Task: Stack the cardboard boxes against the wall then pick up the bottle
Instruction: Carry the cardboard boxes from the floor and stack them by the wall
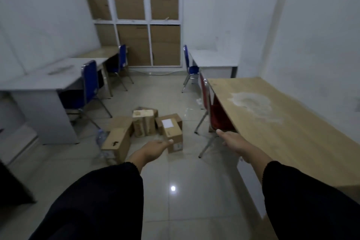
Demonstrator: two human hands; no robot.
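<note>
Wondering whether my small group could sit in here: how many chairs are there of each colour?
Blue chairs: 3
Red chair: 1
Total: 4
</note>
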